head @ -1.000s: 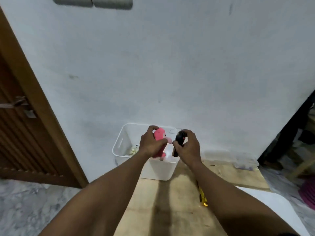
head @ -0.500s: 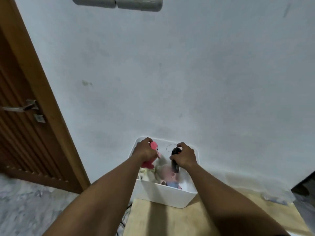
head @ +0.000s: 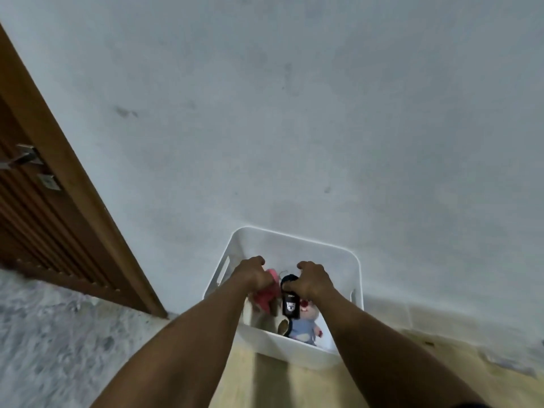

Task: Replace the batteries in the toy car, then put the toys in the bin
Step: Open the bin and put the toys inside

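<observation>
While both hands hang over the open top of the white plastic bin, each one carries one toy just above the things already inside. The left hand has its fingers curled around a pink plush toy, on the left side of the bin. This toy looks soft and very light. It gives under the fingers, so a grasp anywhere on the body is enough, and I judge it will not be hurt if it drops.

The right hand grips a black toy by its upper end, above the middle of the bin, so that the toy hangs down. Its shell looks hard, smooth and a little shiny, with a small white badge on the front (whether it is the car itself I cannot tell). I expect it to be stiffer and heavier than the plush, and more slippery, so holding it across the narrow sides seems safest, and lowering it seems better than dropping it.

Inside the bin lie a plush figure in blue clothes and, to its left, a pale cream soft thing. Both should cushion whatever lands on them. The bin has thin walls, rounded corners and a slot handle, and it stands on the far end of a light wooden desk.
</observation>
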The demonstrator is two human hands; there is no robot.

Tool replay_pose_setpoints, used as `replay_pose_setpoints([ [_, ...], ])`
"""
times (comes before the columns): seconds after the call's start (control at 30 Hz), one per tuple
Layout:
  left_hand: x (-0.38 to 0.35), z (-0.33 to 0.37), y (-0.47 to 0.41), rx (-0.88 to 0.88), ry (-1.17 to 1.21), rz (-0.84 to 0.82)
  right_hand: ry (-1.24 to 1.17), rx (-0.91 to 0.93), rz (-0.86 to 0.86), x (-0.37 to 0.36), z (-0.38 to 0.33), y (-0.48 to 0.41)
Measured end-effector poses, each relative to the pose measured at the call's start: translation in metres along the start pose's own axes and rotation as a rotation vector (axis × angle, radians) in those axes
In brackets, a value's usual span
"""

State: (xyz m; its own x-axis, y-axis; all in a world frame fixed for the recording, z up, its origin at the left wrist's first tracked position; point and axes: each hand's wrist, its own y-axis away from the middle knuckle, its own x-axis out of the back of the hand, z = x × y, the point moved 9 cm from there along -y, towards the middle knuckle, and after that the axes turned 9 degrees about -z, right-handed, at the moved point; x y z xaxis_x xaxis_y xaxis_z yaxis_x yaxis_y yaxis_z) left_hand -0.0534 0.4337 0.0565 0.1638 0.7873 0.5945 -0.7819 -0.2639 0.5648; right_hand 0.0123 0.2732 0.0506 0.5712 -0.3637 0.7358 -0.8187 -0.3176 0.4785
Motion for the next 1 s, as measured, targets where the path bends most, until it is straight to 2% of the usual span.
replay_pose_setpoints([
  [0.2, 0.008, 0.013, 0.010, -0.042, -0.030, -0.013, -0.036, 0.057, 0.108, 0.025, -0.009, 0.022],
  [0.37, 0.007, 0.048, 0.045, -0.170, -0.022, 0.041, -0.080, 0.115, 0.363, 0.071, -0.010, 0.084],
  [0.53, -0.025, 0.097, 0.091, -0.350, 0.023, 0.087, -0.101, 0.111, 0.537, 0.109, 0.034, 0.156],
  [0.67, -0.086, 0.140, 0.129, -0.472, 0.072, 0.020, -0.134, 0.026, 0.620, 0.135, 0.109, 0.214],
  [0.8, -0.173, 0.174, 0.156, -0.499, 0.116, -0.121, -0.156, -0.126, 0.628, 0.149, 0.216, 0.258],
  [0.9, -0.250, 0.185, 0.166, -0.439, 0.159, -0.228, -0.150, -0.264, 0.612, 0.151, 0.306, 0.282],
  [1.0, -0.341, 0.187, 0.170, -0.270, 0.136, -0.372, -0.205, -0.403, 0.562, 0.143, 0.407, 0.305],
])
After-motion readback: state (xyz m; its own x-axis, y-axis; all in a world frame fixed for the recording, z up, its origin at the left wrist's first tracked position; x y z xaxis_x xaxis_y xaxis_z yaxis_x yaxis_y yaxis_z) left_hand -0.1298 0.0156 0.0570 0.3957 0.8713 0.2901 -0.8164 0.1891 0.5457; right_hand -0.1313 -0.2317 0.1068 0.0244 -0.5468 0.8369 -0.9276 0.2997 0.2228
